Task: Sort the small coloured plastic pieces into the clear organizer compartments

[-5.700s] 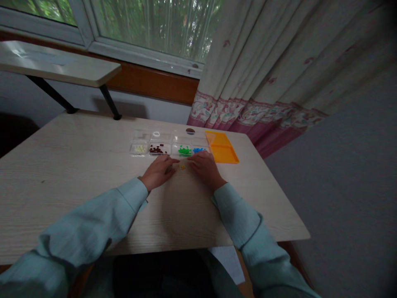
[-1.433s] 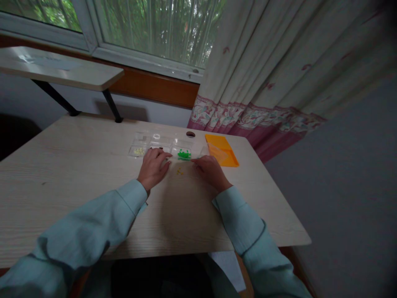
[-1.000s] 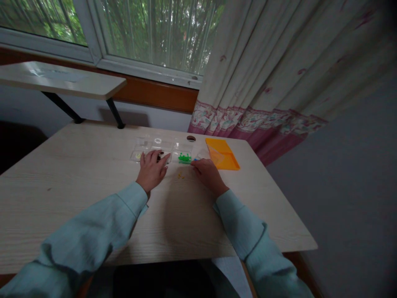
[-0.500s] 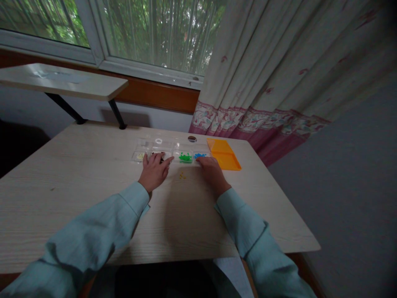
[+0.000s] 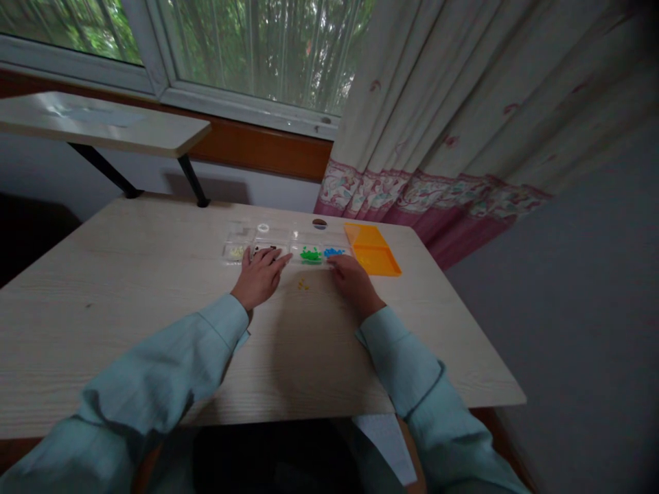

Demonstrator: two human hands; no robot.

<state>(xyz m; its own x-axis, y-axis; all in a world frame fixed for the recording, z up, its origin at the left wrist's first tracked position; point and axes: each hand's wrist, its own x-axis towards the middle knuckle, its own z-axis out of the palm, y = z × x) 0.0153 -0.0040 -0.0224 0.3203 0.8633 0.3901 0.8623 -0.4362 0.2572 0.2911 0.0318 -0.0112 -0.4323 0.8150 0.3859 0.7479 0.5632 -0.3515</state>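
You're laying your left hand (image 5: 259,278) palm-down, fingers (image 5: 272,258) spread, tips resting on the front edge of the clear box (image 5: 301,237). That flat press looks like it's pinning the box so it isn't sliding on the surface (image 5: 128,288). Dark beads (image 5: 263,248) are sitting right under those tips, partly covered. Pale beads (image 5: 236,252) are in the compartment just left of your little finger.

Your right hand (image 5: 354,283) is resting knuckles-up, w/ the wrist low on the surface. Its fingers (image 5: 338,263) are curling in close together, w/ the tips touching the box's near wall just below the blue beads (image 5: 333,252). Pinching anything? Can't tell, the tips are too small and dim.

Green beads (image 5: 311,255) are sitting beyond the gap between both sets of fingertips. Loose yellow bits (image 5: 303,283) are lying on the bare surface in that gap, a bit nearer you than the tips and touching neither hand. They're prob. kept there so both hands can get at them. The orange tray (image 5: 371,248) is lying just right of your right fingers, beside the box's end.

Both forearms are angling inward, sleeves down to the wrists.
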